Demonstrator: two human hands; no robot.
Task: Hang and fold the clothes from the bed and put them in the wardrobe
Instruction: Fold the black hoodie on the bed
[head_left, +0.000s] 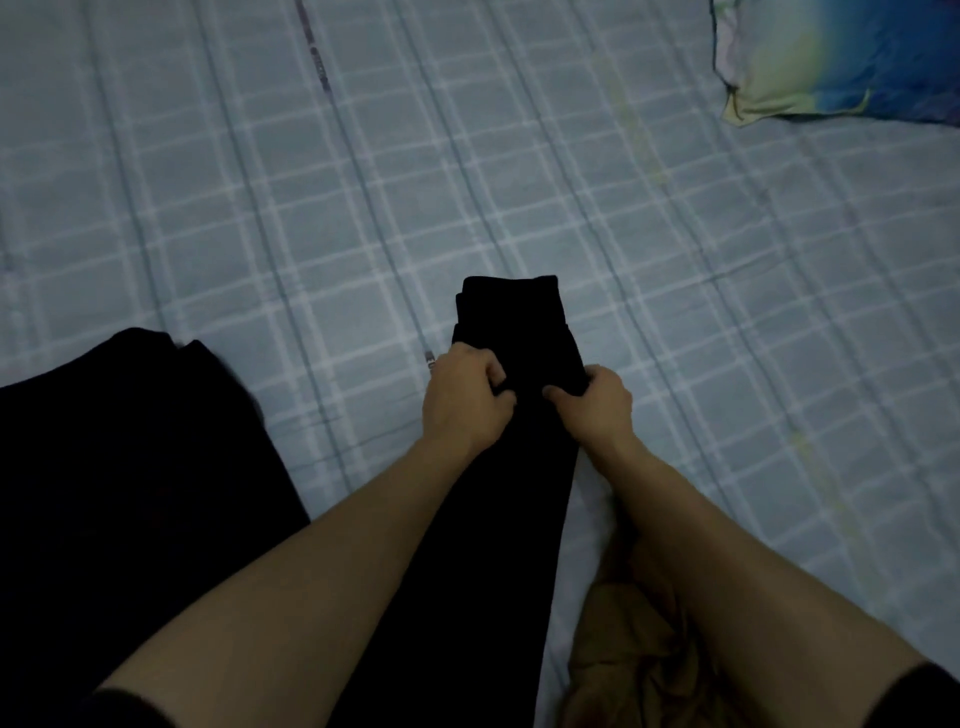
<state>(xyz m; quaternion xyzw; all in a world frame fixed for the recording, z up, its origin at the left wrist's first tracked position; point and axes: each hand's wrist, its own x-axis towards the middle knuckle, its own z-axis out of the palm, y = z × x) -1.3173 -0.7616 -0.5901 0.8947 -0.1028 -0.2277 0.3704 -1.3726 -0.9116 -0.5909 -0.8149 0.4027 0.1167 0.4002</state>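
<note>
Both grips, left (464, 397) and right (597, 402), clutch black garment (511, 332) on checked bedsheet (311, 208).

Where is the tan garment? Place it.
In the head view, the tan garment lies crumpled at bottom right on the bed, under the right forearm, beside the black garment.

Both hands, left (465, 397) and right (597, 400), grip a folded black garment (511, 317) on the checked bed (311, 208), pillow (841, 57) beyond

Black trousers (511, 332) and black cloth (114, 467); pale blue checked bedsheet (260, 208); blue-yellow pillow (841, 57); tan garment (623, 649).
</note>
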